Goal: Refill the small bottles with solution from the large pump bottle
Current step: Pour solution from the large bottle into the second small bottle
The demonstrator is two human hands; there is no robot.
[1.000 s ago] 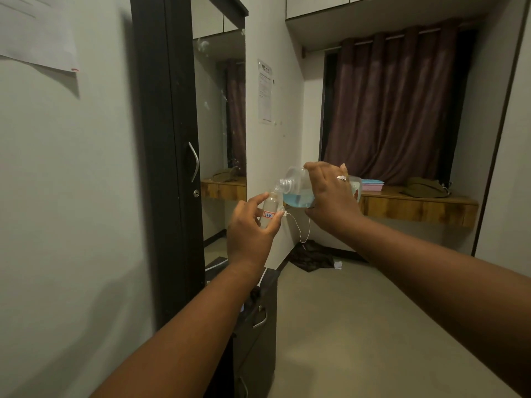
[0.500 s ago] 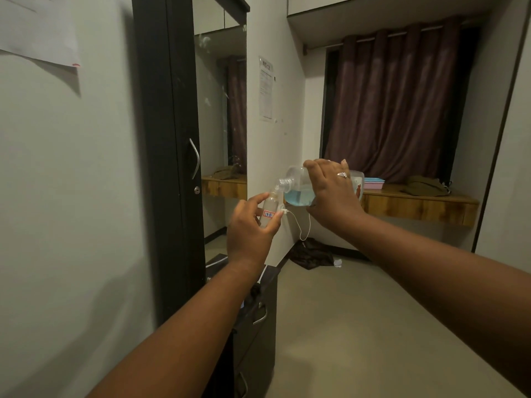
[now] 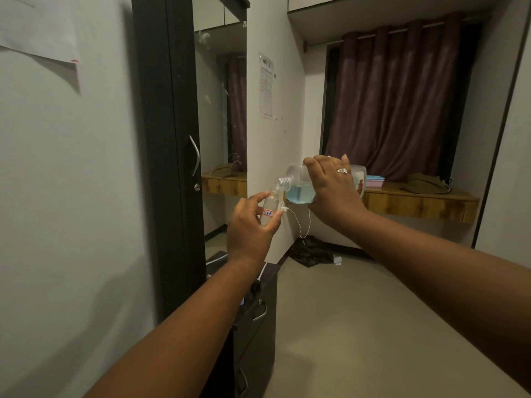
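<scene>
Mid-frame: right hand wraps the large bottle tipped near-horizontal, neck pointing lower left, directly over the upright small bottle pinched in the left hand; mouths nearly touching.

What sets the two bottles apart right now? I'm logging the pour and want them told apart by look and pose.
The large bottle lies tipped nearly flat in the right hand, neck pointing down-left; the small bottle stands roughly upright in the left hand. The large bottle is far wider and holds blue liquid; the small bottle is slim, its contents unclear. Only the small bottle shows a red-bordered label. Both are clear plastic, uncapped, mouths nearly meeting.
</scene>
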